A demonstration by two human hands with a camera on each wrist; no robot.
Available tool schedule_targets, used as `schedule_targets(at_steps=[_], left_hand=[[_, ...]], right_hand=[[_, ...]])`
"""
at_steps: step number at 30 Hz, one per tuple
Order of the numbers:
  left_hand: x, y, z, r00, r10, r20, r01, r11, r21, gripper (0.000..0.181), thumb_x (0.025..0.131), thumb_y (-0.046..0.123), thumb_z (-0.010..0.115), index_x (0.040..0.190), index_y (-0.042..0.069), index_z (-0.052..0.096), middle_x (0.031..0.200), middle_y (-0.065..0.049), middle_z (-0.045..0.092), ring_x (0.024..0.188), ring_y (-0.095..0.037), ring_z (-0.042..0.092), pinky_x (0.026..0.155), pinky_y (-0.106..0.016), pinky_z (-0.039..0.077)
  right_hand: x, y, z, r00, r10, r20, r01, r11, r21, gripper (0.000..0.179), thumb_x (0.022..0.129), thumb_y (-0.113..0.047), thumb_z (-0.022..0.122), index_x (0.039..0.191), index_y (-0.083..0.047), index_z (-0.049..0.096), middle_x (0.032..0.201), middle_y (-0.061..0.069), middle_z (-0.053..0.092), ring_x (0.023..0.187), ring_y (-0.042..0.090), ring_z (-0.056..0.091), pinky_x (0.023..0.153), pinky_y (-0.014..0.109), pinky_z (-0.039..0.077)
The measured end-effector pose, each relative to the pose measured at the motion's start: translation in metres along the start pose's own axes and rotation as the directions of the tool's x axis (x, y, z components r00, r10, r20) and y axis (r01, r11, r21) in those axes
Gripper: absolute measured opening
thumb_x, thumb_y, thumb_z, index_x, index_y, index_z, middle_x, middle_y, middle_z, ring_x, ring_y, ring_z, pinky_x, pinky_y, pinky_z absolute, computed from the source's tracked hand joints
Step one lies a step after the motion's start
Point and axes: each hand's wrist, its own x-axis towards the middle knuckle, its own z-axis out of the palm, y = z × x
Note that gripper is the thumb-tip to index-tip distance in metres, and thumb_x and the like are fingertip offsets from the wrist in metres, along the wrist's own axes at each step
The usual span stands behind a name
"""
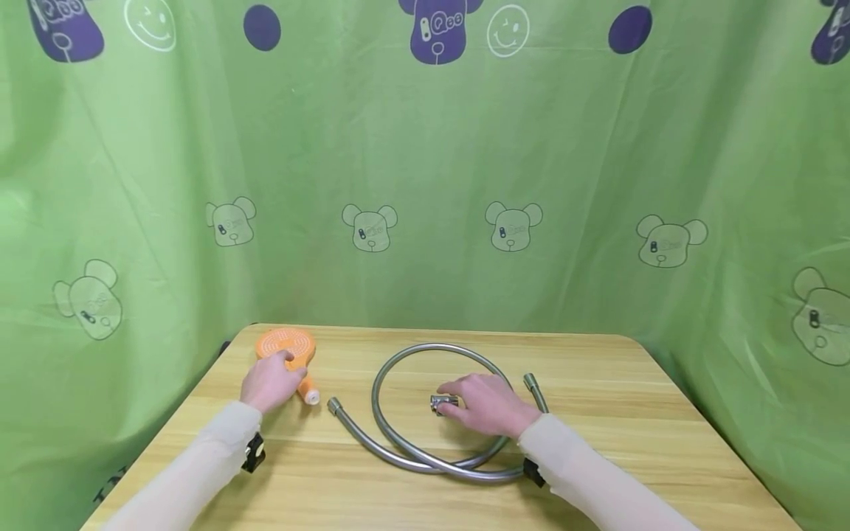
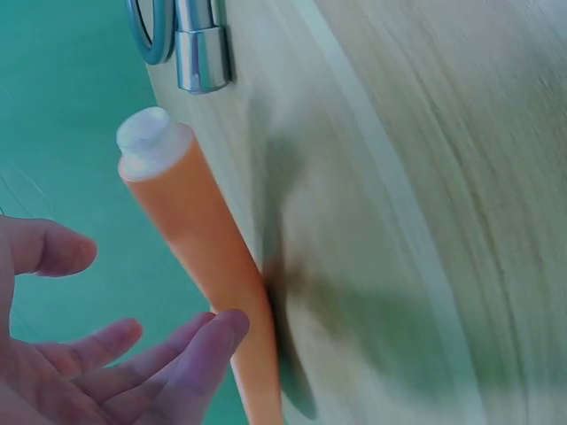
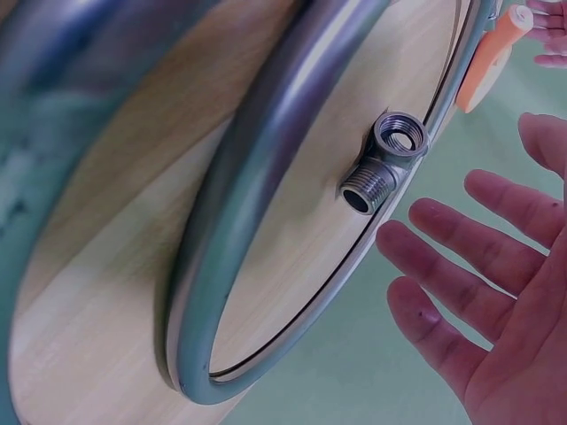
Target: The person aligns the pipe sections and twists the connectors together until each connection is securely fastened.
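Note:
An orange handheld shower head (image 1: 285,341) lies face up at the table's left, its white threaded end (image 2: 151,142) pointing toward the hose. My left hand (image 1: 271,382) is over its handle (image 2: 208,230) with thumb and fingers spread apart; one fingertip overlaps the handle, but I cannot tell whether it touches. Inside the hose's loop sits a small chrome threaded tee connector (image 3: 381,164). My right hand (image 1: 488,404) hovers beside it, and in the right wrist view its fingers (image 3: 452,266) are extended, apart from the metal.
A silver flexible shower hose (image 1: 380,398) lies coiled in the middle of the wooden table (image 1: 345,501). One metal end (image 1: 334,405) lies near the shower handle, the other (image 1: 529,380) at the right. A green patterned curtain (image 1: 438,147) surrounds the table's back and sides.

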Motion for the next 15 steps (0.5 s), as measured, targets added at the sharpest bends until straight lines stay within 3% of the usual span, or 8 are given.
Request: schedule_targets(at_steps=[5,10,15], left_hand=[[0.002,-0.004,0.002,0.999,-0.03,0.031,0.032,0.999,-0.039,0.058,0.095,0.035,0.061,0.137,-0.005,0.053,0.123,-0.028,0.065,0.099,-0.038,0.064,0.079,-0.049,0.051],[0.004,-0.008,0.006,0.996,-0.07,0.059,0.075,0.993,-0.091,0.059,0.096,0.033,0.06,0.137,-0.007,0.05,0.126,-0.031,0.062,0.104,-0.042,0.062,0.082,-0.05,0.052],[0.009,-0.015,0.012,0.985,-0.127,0.114,0.146,0.973,-0.178,0.062,0.097,0.032,0.059,0.143,-0.006,0.042,0.102,-0.023,0.068,0.074,-0.028,0.064,0.064,-0.035,0.049]], right_hand=[[0.001,0.0,-0.001,1.0,-0.005,-0.003,0.005,1.0,0.003,0.037,0.099,-0.046,0.06,0.126,-0.023,0.071,0.118,-0.002,0.074,0.103,0.019,0.072,0.09,0.043,0.058],[0.001,-0.001,-0.001,1.0,-0.021,-0.014,0.021,1.0,0.014,0.035,0.1,-0.044,0.059,0.123,-0.023,0.073,0.118,-0.002,0.074,0.108,0.02,0.071,0.093,0.044,0.057],[0.002,-0.003,-0.001,0.999,-0.031,-0.027,0.032,0.999,0.018,0.035,0.099,-0.044,0.059,0.122,-0.022,0.073,0.12,-0.002,0.073,0.111,0.021,0.07,0.096,0.044,0.056]])
